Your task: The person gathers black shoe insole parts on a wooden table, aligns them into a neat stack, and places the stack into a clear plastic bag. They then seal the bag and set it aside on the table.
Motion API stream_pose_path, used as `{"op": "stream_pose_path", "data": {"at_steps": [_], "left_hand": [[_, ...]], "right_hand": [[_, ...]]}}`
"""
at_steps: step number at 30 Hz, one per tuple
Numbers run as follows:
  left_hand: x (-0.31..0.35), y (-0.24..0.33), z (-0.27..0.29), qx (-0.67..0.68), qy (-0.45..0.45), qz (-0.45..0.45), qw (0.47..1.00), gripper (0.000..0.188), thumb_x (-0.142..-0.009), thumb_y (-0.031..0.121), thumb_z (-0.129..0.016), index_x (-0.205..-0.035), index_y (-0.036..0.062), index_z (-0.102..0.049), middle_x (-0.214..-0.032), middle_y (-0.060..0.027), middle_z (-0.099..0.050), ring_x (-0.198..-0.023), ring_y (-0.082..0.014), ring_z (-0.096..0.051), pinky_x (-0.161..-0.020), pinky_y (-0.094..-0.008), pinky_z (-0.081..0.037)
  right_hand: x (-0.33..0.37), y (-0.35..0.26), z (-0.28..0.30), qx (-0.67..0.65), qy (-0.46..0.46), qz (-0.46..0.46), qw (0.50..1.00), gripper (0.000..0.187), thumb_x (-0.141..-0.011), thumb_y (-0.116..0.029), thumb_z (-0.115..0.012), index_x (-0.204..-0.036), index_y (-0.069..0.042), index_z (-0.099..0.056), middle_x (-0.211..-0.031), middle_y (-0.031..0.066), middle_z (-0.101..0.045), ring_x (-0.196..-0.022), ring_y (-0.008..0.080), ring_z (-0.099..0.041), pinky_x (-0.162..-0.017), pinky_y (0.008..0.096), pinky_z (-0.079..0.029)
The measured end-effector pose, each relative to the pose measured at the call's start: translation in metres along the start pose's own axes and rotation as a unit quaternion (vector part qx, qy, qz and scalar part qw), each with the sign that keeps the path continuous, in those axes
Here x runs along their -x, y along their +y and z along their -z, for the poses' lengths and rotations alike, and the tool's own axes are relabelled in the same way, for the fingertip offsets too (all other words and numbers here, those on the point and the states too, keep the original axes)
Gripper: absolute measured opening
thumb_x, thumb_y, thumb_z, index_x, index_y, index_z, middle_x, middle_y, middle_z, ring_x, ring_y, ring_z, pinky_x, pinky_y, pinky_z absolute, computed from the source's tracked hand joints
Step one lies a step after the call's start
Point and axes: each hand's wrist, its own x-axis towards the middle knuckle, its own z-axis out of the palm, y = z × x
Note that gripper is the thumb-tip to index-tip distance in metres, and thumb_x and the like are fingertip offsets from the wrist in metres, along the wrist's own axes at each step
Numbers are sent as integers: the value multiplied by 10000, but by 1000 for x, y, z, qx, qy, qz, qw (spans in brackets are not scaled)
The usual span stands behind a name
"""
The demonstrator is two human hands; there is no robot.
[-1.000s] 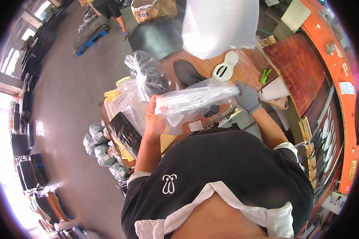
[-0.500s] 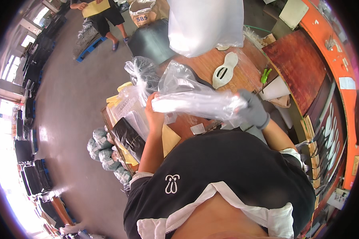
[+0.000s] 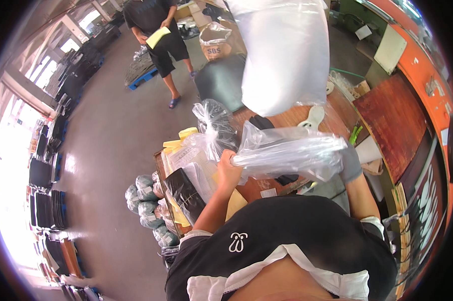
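A clear plastic bag (image 3: 286, 156) is held up in front of the person's chest, over the brown wooden counter (image 3: 334, 123), its long axis running side to side from one hand to the other, the right end slightly farther from the body. The bare left hand (image 3: 229, 168) is closed around the left end, gripping the gathered film; the grey-gloved right hand (image 3: 351, 163) is against the right end, too blurred to tell whether its fingers are closed. The bag is thin, glossy and see-through, creased in lengthwise folds, with looser film puffed out on its far side; no writing can be made out on it. Beyond, a brown sack (image 3: 216, 46) bears dark lettering, and a small white label (image 3: 268, 193) lies on the counter near the shirt (image 3: 296, 226), its print too small to read
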Motion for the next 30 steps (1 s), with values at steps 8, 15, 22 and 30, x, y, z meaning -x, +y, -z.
{"op": "stream_pose_path", "data": {"at_steps": [8,15,22,30], "left_hand": [[-36,-40,-8,604,-103,272,742,325,-899,190,-523,-1147,-12,-576,-1127,-126,-630,-1026,-262,-603,-925,-356,-450],[-10,-34,13,441,-134,220,860,247,-834,187,-580,-999,10,-626,-884,-112,-658,-762,-231,-649,-668,-362,-533],[-42,-43,24,351,-362,179,845,383,-772,159,-674,-1104,-20,-606,-990,-66,-649,-900,-161,-604,-805,-301,-485],[-193,-16,-73,42,-305,30,951,370,-834,288,-636,-1089,21,-614,-982,-81,-666,-900,-190,-624,-758,-332,-492]], "right_hand": [[17,-3,-27,44,-152,-99,982,327,-853,-250,-640,-1068,-6,-609,-911,7,-613,-795,96,-553,-716,246,-470],[38,57,6,180,-108,-124,970,243,-909,-289,-580,-946,-53,-624,-751,-33,-551,-690,66,-487,-613,236,-415],[65,99,-1,-103,31,-256,961,458,-937,-477,-502,-1123,-65,-572,-924,13,-588,-795,109,-545,-703,267,-462],[35,165,-24,-292,142,-213,922,426,-936,-340,-492,-1160,18,-545,-1048,124,-623,-920,212,-605,-777,326,-500]]}}
